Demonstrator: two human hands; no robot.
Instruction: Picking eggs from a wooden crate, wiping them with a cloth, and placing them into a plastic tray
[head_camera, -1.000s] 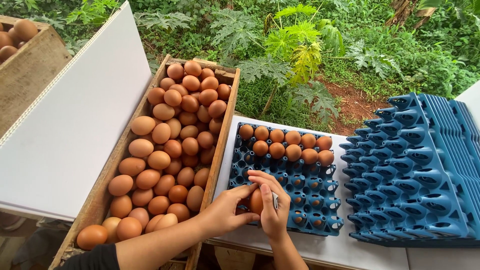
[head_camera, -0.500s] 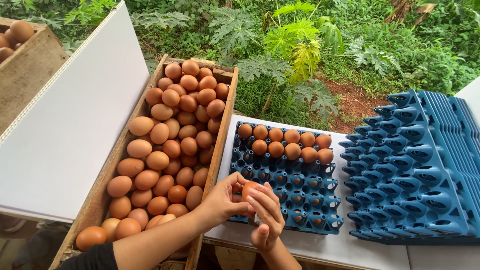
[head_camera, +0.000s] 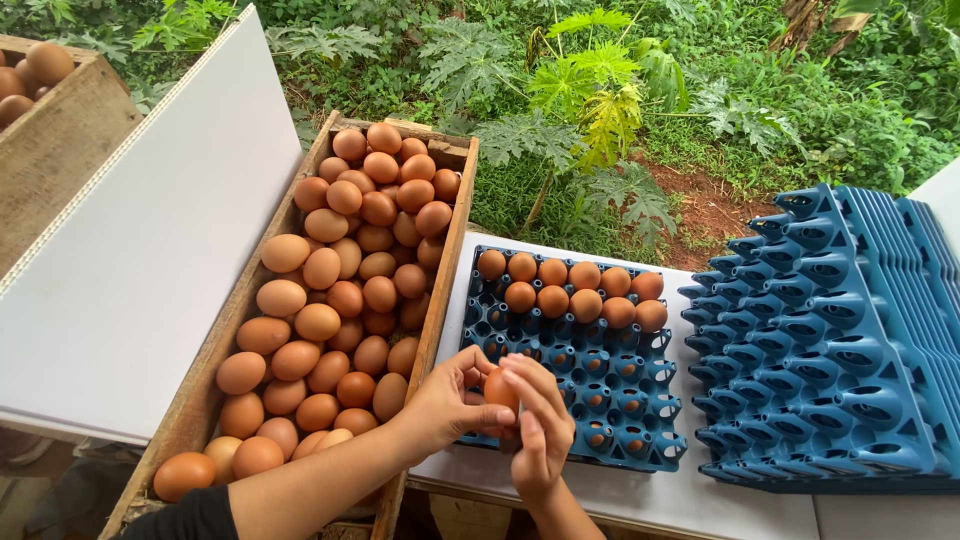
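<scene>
Both hands (head_camera: 500, 415) crowd the tray's (head_camera: 640, 400) near-left corner; its middle and near cups lie open, hemmed by the crate wall (head_camera: 440, 290) and tray stack (head_camera: 830, 350).

light: soft even daylight | shadows: faint | glare: none | focus: sharp | edges: slight wide-angle bend

The brown eggs (head_camera: 345, 290) have smooth, matt shells and lie in a rough, weathered wooden crate (head_camera: 443, 290). Right of the crate, the blue egg tray (head_camera: 640, 440) and the stack of blue trays (head_camera: 850, 350) look like moulded plastic with a slight sheen. Left of the crate, the white board (head_camera: 130, 280) is smooth and matt.
</scene>
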